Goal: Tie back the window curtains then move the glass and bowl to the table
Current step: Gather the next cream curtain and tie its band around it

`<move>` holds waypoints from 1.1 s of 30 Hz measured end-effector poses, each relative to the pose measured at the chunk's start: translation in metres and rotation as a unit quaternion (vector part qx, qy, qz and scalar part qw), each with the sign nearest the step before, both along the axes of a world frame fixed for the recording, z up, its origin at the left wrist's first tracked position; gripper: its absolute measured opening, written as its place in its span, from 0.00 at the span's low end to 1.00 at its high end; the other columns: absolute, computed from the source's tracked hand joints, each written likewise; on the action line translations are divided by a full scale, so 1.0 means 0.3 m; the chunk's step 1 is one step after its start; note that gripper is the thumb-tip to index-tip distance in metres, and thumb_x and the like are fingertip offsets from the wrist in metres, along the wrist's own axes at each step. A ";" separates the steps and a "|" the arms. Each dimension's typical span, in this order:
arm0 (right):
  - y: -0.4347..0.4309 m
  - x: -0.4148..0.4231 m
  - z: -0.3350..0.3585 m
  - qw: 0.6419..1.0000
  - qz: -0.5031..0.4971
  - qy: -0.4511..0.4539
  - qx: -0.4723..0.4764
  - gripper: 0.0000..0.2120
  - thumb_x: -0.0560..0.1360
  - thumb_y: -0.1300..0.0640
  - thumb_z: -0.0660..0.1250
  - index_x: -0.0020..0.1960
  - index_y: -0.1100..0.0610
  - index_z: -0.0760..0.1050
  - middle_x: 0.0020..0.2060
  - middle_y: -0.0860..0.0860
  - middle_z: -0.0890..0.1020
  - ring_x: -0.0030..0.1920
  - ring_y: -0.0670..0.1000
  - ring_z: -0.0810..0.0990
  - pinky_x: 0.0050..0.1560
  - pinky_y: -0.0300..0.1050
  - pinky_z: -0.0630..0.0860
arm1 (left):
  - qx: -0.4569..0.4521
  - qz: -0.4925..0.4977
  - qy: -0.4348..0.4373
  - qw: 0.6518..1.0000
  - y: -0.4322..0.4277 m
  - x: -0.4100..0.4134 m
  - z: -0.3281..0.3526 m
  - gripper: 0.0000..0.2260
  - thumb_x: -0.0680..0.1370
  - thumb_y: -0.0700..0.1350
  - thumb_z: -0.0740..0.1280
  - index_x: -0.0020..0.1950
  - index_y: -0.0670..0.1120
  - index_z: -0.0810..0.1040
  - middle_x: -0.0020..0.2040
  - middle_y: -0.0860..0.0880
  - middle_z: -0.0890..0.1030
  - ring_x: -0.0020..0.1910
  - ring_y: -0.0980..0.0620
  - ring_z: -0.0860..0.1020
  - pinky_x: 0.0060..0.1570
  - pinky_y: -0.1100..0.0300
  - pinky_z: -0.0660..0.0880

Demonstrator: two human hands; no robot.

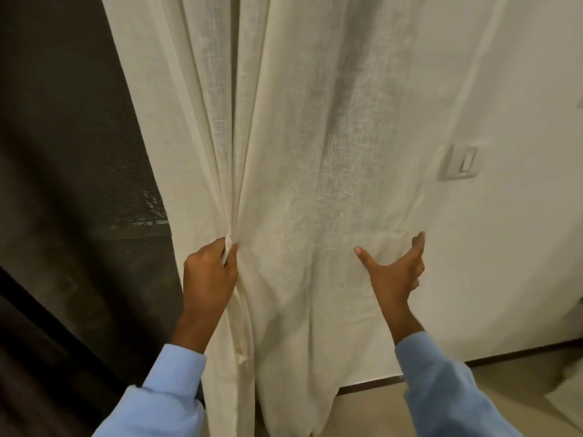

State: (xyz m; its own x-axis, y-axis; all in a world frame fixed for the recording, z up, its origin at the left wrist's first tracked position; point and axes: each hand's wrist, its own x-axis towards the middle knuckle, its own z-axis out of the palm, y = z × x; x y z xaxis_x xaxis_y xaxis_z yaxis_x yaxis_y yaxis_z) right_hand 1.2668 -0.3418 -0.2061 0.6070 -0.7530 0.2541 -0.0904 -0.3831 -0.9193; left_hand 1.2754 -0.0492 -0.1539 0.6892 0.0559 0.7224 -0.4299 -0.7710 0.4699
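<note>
The white curtain [299, 137] hangs long, straight up and down, by the wall [523, 74]. The left hand [210, 272] pinches a fold in curled fingers [232, 251]. The right hand [394, 271] is spread wide at the curtain's right edge.

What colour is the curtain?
Creamy off-white curtain, plain with no pattern, seen in the head view.

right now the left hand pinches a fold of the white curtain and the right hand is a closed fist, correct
Not quite. The left hand does pinch a fold of the white curtain, but the right hand is open, thumb spread, at the curtain's right edge; the head view shows it.
</note>
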 end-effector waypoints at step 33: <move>0.541 -0.108 0.053 0.896 0.394 -0.206 0.010 0.19 0.79 0.53 0.64 0.66 0.62 0.76 0.58 0.50 0.78 0.60 0.49 0.79 0.64 0.45 0.76 | -0.071 -0.110 0.058 0.990 -0.084 -0.144 0.026 0.08 0.75 0.39 0.67 0.35 0.42 0.77 0.27 0.53 0.74 0.26 0.55 0.71 0.27 0.63 0.69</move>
State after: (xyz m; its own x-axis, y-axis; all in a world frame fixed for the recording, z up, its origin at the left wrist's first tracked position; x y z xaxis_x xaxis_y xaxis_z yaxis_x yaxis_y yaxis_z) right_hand 1.2343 -0.1796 -0.1900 0.8092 -0.1387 0.5710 0.5501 -0.1624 -0.8191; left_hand 1.2322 -0.0745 -0.1461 0.7736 -0.0085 0.6337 -0.5166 -0.5876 0.6228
